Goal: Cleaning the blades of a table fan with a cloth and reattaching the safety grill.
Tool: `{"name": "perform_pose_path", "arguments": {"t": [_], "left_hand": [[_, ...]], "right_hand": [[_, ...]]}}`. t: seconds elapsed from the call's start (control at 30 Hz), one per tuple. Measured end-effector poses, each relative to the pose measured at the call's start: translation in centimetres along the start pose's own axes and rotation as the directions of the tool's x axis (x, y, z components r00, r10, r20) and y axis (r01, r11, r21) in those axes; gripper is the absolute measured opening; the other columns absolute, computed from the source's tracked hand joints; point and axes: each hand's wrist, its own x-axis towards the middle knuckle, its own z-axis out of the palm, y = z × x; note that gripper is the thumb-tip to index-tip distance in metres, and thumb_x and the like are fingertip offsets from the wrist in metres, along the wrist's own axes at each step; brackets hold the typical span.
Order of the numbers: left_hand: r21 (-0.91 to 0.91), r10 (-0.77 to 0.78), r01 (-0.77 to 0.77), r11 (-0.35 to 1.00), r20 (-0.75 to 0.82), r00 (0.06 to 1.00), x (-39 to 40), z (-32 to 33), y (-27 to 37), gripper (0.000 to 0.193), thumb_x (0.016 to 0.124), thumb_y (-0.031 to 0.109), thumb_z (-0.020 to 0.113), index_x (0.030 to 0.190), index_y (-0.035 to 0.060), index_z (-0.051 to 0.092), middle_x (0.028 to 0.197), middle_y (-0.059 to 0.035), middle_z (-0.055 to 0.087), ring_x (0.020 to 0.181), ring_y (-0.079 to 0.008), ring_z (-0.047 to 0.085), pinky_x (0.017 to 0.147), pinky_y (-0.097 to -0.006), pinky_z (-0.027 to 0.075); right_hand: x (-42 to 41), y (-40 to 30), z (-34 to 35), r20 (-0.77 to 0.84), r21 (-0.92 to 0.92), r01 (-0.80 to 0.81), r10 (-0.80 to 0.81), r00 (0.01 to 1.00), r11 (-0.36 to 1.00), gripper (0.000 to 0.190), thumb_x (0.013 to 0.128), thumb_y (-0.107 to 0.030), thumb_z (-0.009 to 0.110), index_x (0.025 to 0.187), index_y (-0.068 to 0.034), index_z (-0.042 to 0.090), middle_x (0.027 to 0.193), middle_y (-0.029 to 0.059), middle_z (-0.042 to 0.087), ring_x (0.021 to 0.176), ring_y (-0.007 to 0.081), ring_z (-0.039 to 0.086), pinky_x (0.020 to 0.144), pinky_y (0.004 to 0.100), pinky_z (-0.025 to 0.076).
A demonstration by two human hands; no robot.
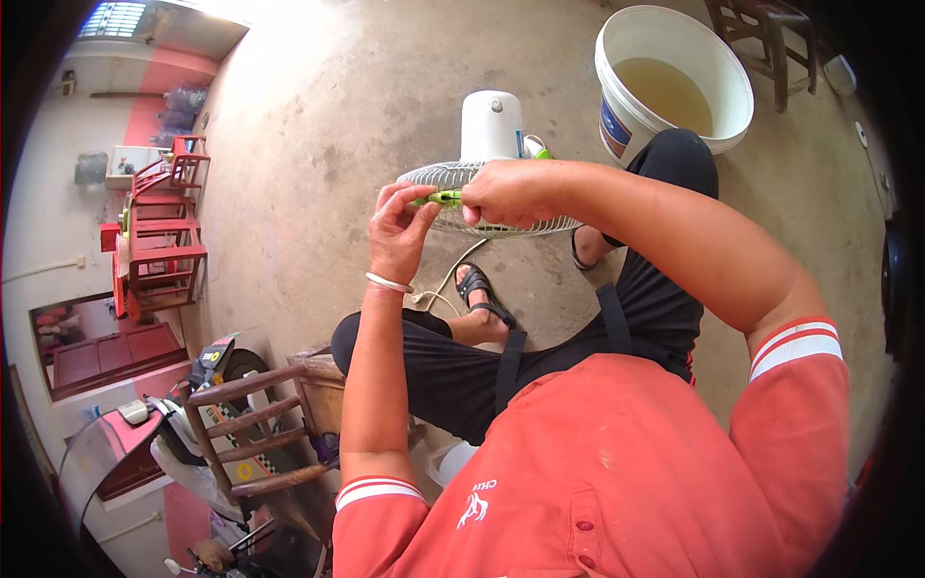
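An electric fan stands on the floor before me, its white motor housing (491,128) pointing away and its round wire grille (531,230) towards me. At the grille's rim is a small green plastic clip (446,196). My left hand (399,227), with a pale bangle at its wrist, pinches the clip's left end between thumb and fingers. The clip's right end meets my right hand (509,193), whose fingers are curled tightly against it. Whatever else lies inside that fist is hidden. A bit of green and white fan part (536,148) shows beyond my right hand.
A white bucket (607,94) of cloudy brownish water stands at the upper right, near a wooden stool (777,50). The power cord (457,261) runs beside my sandalled foot. At left are a wooden chair (249,394), a motor scooter (235,433) and red wooden furniture (170,227).
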Motion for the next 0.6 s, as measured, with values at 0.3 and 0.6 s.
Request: {"name": "perform_pose_path", "arguments": {"t": [0.3,0.6], "left_hand": [[-0.047,0.017,-0.019,0.999,-0.029,0.999,0.8,0.0,0.0,0.019,0.078,-0.001,0.067,0.097,0.0009,0.065,0.101,-0.0013,0.049,0.068,-0.0033,0.049,0.066,-0.0176,0.042],[-0.030,0.052,-0.053,0.998,-0.034,0.998,0.6,0.5,0.0,0.019,0.078,0.000,0.068,0.097,0.0019,0.065,0.100,-0.0003,0.049,0.066,-0.0026,0.047,0.063,-0.0169,0.042]], "right_hand": [[-1.6,-1.9,1.8,-0.237,-0.699,0.057,-0.306,0.922,0.713,0.032,0.088,-0.021,0.045,0.079,0.002,0.064,0.076,0.0212,0.064,0.073,0.0331,0.064,0.070,0.0424,0.050],[-0.4,-0.9,-0.2,-0.052,-0.375,0.084,-0.112,0.992,0.923,0.028,0.087,-0.023,0.044,0.076,-0.005,0.062,0.065,0.0081,0.058,0.051,0.0194,0.052,0.051,0.0336,0.043]]}}
